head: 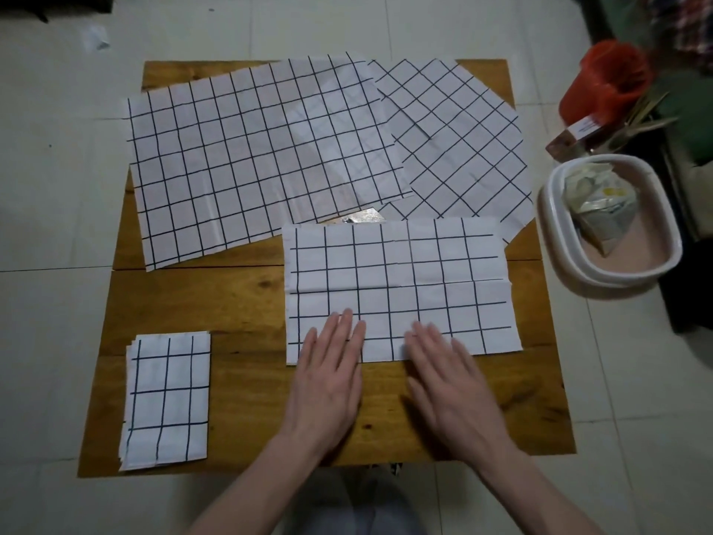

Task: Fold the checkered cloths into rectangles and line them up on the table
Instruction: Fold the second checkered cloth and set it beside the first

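A half-folded white cloth with dark grid lines (401,279) lies at the front right of the wooden table (239,303). My left hand (328,376) and my right hand (447,384) rest flat, fingers spread, with the fingertips on the near edge of this cloth. A small cloth folded into a rectangle (166,399) sits at the front left corner. A large unfolded checkered cloth (247,160) is spread over the back left. Another unfolded checkered cloth (455,140) lies at an angle at the back right, partly under the large one.
A white oval tub (571,264) holding crumpled wrappers stands on the floor just right of the table. Behind it are an orange bucket (605,83) and a small box. A shiny scrap (362,217) peeks out between the cloths. Pale floor tiles surround the table.
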`<state>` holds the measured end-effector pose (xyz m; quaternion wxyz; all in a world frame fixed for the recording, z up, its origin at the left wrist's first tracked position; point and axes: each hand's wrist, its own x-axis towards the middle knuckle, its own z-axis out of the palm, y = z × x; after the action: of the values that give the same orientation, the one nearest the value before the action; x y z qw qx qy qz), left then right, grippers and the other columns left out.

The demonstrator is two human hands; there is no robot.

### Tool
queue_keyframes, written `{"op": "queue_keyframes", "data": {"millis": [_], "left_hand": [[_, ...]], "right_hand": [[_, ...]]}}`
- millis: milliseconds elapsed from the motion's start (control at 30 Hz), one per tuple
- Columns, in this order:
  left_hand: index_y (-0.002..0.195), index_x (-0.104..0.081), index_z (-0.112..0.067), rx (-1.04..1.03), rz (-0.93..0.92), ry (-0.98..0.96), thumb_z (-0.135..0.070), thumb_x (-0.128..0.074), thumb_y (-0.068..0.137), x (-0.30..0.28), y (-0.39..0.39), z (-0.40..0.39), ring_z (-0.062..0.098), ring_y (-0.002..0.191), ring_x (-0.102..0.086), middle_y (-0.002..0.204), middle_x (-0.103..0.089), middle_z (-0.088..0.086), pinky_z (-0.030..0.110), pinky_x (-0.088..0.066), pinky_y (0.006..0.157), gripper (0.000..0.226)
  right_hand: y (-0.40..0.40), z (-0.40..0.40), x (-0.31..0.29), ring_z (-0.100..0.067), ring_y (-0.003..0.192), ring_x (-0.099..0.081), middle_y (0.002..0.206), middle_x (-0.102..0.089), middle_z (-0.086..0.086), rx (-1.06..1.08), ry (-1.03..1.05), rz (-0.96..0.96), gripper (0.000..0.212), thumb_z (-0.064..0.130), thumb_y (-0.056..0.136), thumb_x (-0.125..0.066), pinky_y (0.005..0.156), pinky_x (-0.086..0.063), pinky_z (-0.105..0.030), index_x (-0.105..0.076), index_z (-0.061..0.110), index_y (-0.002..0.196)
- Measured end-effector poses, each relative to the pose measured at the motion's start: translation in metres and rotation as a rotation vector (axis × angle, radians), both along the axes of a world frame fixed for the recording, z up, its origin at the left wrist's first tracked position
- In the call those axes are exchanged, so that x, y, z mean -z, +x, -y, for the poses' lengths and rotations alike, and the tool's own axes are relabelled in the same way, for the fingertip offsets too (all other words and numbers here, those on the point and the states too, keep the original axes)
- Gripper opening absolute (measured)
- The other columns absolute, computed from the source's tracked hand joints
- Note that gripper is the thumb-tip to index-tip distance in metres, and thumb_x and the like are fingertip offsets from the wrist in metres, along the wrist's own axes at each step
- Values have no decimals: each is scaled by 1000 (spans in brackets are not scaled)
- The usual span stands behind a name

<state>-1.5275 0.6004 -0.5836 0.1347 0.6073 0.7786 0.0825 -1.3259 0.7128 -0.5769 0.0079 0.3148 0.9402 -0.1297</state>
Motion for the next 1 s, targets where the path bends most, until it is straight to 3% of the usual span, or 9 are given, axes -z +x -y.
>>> {"op": "queue_keyframes", "data": {"millis": [100,500,833,1000], "left_hand": [[166,-8,-11,-2,-56,-109,-35,-25,108,9,20,-4,26,161,1,175,2,12,50,-13,126,65],[166,-6,-11,-1,-91,-221,-58,-21,107,20,11,10,25,161,1,175,2,9,51,-15,126,77],[166,2,-8,-76,-73,-239,-69,-21,104,18,-9,29,29,161,6,174,10,14,49,-8,126,90],[165,3,-7,-70,-69,-237,-70,-21,104,17,-9,29,30,161,7,173,11,15,50,-7,126,91]], "right_hand": [[-24,21,10,-17,161,-8,174,-11,-3,-102,-30,53,66,52,112,-23,125,-16,-46,-20,15,166],[-9,12,22,-16,161,-2,175,-2,-2,-103,-80,184,82,67,107,-27,126,-12,-44,-9,15,167],[52,-14,22,-19,161,1,175,4,-5,114,-92,221,83,66,106,-20,128,-6,-39,-3,12,167],[74,-21,19,-14,160,12,173,18,2,333,-134,253,83,71,103,-8,130,-3,-41,14,20,165]]}}
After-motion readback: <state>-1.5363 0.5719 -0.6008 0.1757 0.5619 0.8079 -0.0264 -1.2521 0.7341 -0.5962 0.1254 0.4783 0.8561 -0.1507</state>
